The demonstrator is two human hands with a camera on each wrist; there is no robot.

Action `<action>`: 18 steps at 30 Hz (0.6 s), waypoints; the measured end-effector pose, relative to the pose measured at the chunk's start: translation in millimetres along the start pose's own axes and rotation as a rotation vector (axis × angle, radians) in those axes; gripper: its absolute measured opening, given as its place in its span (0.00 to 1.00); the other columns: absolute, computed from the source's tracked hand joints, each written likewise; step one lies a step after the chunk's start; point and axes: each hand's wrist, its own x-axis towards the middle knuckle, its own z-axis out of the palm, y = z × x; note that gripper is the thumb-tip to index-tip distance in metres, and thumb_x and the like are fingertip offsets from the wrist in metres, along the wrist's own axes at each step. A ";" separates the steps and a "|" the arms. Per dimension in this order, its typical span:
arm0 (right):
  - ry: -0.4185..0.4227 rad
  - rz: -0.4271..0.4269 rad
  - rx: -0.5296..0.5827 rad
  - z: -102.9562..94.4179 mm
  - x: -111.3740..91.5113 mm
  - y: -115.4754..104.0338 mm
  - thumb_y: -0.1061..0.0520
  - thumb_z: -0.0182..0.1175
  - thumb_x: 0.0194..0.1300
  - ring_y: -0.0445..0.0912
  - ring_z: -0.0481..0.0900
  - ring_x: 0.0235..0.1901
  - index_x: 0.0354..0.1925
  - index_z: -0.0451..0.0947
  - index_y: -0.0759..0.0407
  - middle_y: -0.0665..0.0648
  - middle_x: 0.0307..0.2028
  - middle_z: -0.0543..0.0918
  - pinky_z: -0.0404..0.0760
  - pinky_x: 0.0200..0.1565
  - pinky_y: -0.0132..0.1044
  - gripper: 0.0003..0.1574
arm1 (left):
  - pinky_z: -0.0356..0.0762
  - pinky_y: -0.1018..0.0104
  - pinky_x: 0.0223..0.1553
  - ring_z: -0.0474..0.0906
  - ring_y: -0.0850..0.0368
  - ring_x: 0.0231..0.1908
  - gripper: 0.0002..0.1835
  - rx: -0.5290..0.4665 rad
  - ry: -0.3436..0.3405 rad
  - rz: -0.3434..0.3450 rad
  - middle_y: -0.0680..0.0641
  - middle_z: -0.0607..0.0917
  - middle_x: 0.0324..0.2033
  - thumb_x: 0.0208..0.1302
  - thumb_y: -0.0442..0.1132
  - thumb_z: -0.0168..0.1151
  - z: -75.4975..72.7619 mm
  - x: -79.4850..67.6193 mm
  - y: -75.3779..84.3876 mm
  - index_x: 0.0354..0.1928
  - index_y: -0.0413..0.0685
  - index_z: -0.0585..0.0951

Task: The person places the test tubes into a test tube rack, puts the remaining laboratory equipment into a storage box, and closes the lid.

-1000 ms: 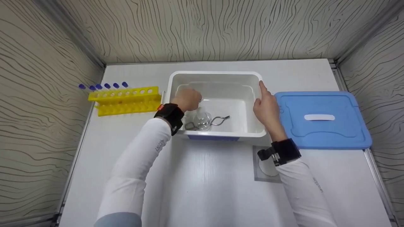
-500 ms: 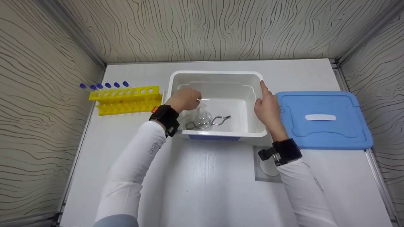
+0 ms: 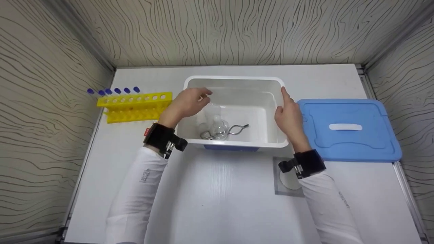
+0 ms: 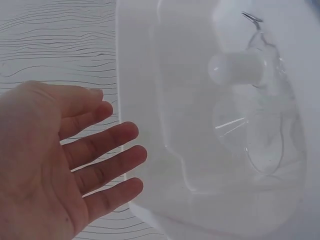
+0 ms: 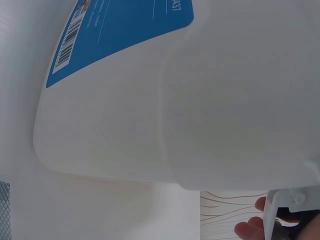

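Observation:
Over the left side of a white plastic storage box [image 3: 234, 145], my left hand [image 3: 190, 101] is raised with nothing in it. Its fingers are spread and slightly bent in the left wrist view. A round glass flask [image 3: 221, 130] with a short neck lies in the box's front left part. Beside it are metal tongs [image 3: 239, 128], partly hidden by the glass, and another clear vessel [image 4: 265, 135]. My right hand [image 3: 290, 117] holds the box's right side; in the right wrist view its fingers [image 5: 248, 230] curl around a white handle at the rim.
A yellow test tube rack [image 3: 135, 105] with several blue-capped tubes stands left of the box. The blue lid [image 3: 349, 142] with a white handle lies at right. In front of it, a grey-edged square with a pale disc [image 3: 290, 179] lies partly under the right wrist.
My left hand has come up out of the box, back and to the left, away from the glassware, and its fingers have loosened. The right hand stays at the box's side.

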 end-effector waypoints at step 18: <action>-0.012 0.004 0.005 0.2 0.2 -1.2 0.66 0.44 0.68 0.61 0.75 0.36 0.76 0.52 0.62 0.80 0.54 0.77 0.76 0.34 0.51 0.39 | 0.75 0.49 0.64 0.78 0.41 0.59 0.22 -0.054 0.493 -0.240 0.37 0.80 0.60 0.70 0.40 0.55 38.5 -41.5 -40.8 0.64 0.43 0.76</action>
